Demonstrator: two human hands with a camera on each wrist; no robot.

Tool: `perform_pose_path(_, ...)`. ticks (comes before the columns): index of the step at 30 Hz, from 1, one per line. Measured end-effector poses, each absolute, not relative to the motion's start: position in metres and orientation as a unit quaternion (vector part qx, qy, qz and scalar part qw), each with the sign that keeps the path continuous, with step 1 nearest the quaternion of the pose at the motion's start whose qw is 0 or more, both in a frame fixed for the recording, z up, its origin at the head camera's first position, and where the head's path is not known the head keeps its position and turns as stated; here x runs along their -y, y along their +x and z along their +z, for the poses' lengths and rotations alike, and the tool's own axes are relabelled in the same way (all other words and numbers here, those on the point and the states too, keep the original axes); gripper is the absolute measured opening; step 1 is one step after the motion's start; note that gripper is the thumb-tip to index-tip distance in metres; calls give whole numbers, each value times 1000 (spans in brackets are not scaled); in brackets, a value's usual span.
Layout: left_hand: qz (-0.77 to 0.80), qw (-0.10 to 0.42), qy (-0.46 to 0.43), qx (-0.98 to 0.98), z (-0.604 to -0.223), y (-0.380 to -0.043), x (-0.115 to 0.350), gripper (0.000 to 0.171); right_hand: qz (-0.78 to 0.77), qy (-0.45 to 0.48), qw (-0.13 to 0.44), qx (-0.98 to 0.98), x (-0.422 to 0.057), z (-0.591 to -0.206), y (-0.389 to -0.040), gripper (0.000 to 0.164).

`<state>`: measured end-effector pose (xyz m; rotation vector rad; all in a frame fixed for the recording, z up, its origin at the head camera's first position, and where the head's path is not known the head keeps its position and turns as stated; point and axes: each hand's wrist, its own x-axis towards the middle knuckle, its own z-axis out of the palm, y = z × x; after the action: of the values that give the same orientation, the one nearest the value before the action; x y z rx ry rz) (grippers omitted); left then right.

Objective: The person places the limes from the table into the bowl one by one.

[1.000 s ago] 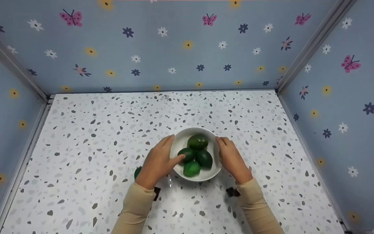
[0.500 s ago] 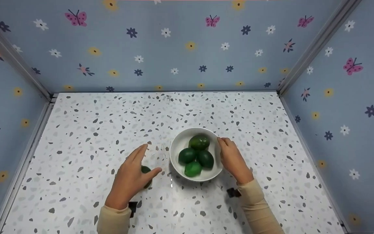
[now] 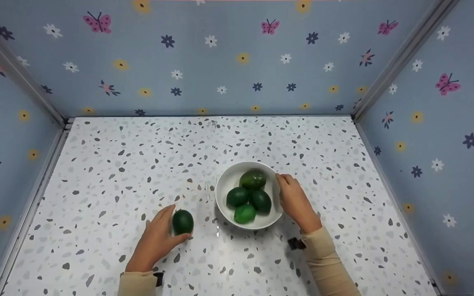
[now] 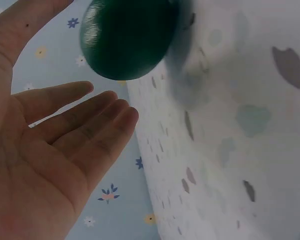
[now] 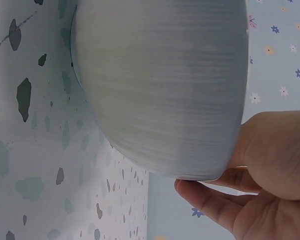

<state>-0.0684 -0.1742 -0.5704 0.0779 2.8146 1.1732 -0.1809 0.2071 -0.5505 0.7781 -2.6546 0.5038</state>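
On the table, a dark green avocado-like fruit (image 3: 183,222) lies between the spread thumb and fingers of my left hand (image 3: 156,240). In the left wrist view this smooth fruit (image 4: 130,35) is apart from the straight fingers, with the thumb tip cut off by the frame. A white bowl (image 3: 225,174) stands to the right, holding several green fruits (image 3: 259,201), one of them a brighter green (image 3: 245,213). At its right rim my right hand (image 3: 296,201) grips the bowl; the right wrist view has fingertips (image 5: 199,197) against its outer wall and the thumb partly hidden behind the rim.
The speckled white table (image 3: 138,144) is bounded by blue flowered panels (image 3: 204,53) at the back and both sides. Metal corner posts (image 3: 401,57) join the panels. Dark wrist devices (image 3: 296,243) sit at the cuffs of both sleeves.
My left hand has let go of the bowl's left rim and moved left and toward me, around the loose fruit. My right hand stays at the bowl, which stands still.
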Motion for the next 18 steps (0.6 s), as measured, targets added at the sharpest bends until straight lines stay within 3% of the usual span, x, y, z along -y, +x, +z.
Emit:
perform_pose_path(9, 406, 72, 6, -911, -588, -68, 175, 97, 174, 291, 191, 921, -208, -554, -182, 40)
perform_pose_path(18, 432, 73, -8, -899, -591, -72, 175, 87, 181, 279, 177, 926, -207, -551, -182, 40)
